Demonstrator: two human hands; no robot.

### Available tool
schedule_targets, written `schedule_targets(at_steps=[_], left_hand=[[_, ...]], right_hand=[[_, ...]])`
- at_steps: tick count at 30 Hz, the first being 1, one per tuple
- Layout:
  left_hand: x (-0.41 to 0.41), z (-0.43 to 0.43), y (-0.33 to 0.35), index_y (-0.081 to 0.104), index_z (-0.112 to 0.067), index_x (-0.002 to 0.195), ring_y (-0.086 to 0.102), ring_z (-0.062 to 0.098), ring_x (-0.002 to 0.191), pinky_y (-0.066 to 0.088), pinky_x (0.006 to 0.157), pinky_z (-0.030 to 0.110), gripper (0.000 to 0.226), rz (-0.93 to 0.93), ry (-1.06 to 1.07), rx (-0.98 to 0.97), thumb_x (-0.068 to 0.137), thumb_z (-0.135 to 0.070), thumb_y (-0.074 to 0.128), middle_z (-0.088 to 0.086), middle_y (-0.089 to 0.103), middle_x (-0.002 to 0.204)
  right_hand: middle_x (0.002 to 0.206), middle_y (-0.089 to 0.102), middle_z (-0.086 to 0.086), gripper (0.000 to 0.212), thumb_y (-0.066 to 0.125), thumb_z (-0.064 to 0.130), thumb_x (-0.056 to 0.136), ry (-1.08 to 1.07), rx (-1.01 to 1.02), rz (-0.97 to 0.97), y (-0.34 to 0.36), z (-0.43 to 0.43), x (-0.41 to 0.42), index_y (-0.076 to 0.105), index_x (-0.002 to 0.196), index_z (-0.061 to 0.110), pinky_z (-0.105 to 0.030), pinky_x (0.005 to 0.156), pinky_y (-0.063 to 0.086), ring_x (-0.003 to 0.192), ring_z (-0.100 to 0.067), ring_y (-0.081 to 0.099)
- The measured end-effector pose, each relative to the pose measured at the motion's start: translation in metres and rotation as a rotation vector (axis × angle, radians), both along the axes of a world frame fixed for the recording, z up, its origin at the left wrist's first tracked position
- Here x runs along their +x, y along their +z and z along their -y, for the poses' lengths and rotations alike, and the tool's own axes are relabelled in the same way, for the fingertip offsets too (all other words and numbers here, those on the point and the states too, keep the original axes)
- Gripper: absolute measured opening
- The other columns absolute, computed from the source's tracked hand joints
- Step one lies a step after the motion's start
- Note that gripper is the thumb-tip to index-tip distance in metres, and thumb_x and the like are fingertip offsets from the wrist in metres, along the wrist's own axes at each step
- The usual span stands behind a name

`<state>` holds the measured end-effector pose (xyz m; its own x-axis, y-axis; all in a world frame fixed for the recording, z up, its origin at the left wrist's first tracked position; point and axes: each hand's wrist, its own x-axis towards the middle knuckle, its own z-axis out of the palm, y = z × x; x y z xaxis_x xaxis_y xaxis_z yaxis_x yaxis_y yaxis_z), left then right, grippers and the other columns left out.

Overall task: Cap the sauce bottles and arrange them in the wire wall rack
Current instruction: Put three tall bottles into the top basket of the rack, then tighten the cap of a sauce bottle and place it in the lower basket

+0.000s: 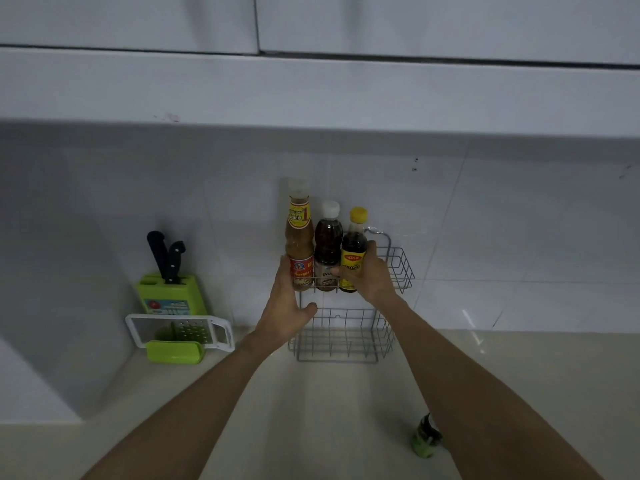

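Three capped bottles stand side by side in the upper tier of the grey wire wall rack (401, 268): a tall amber one with a clear cap (298, 244), a dark one with a white cap (327, 247), and a dark one with a yellow cap and yellow label (354, 244). My left hand (287, 306) rests against the tall bottle's lower left side and the rack's front wire. My right hand (370, 275) wraps the yellow-capped bottle from the right. The rack's lower tier (339, 344) holds nothing. A green-labelled bottle (426, 438) stands on the counter, partly hidden behind my right forearm.
A green knife block (169, 292) with two black-handled knives stands against the wall at left. In front of it leans a white grater over a green container (175, 351). The beige counter stretches below; white wall cabinets hang overhead.
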<state>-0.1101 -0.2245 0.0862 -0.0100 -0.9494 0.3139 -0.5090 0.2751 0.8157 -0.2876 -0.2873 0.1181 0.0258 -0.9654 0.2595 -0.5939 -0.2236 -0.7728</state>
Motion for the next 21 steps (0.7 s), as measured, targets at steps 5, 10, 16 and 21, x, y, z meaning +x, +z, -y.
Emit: schedule_targets(at_steps=[5, 10, 16, 21], left_hand=[[0.003, -0.007, 0.006, 0.011, -0.015, 0.152, 0.038, 0.002, 0.122, 0.027, 0.097, 0.003, 0.093, 0.021, -0.005, 0.005, 0.081, -0.001, 0.070, 0.005, 0.038, 0.144], [0.016, -0.049, 0.004, 0.014, -0.008, 0.153, 0.022, 0.006, 0.140, 0.009, 0.109, 0.006, 0.080, 0.086, 0.027, 0.029, 0.090, -0.003, 0.063, 0.015, 0.021, 0.159], [0.044, -0.084, 0.012, 0.051, -0.018, 0.138, 0.024, 0.019, 0.146, 0.018, 0.117, 0.030, 0.049, 0.045, -0.004, 0.094, 0.092, -0.007, 0.062, 0.005, 0.035, 0.155], [0.096, -0.167, -0.018, 0.062, -0.009, 0.123, 0.055, 0.025, 0.125, 0.038, 0.103, 0.024, 0.037, -0.205, 0.085, 0.240, 0.090, 0.009, 0.057, 0.002, 0.062, 0.122]], right_hand=[[0.120, 0.064, -0.015, 0.080, 0.084, 0.032, 0.071, 0.033, 0.037, 0.021, -0.003, -0.011, -0.006, 0.037, 0.128, 0.003, -0.038, 0.087, 0.052, 0.109, -0.031, 0.062], [0.140, 0.049, -0.015, 0.088, 0.082, 0.037, 0.073, -0.006, -0.044, 0.121, -0.009, -0.062, -0.008, 0.032, 0.139, 0.008, -0.032, 0.098, 0.038, 0.129, -0.026, 0.046], [0.128, 0.056, -0.009, 0.054, 0.072, 0.019, 0.086, 0.027, -0.165, 0.149, -0.006, -0.103, -0.007, 0.043, 0.131, 0.009, -0.033, 0.100, 0.044, 0.118, -0.020, 0.052], [0.106, 0.069, 0.003, 0.019, 0.068, 0.013, 0.088, 0.431, 0.008, -0.093, -0.029, -0.165, 0.033, 0.065, 0.106, 0.016, -0.026, 0.093, 0.051, 0.100, -0.010, 0.064]])
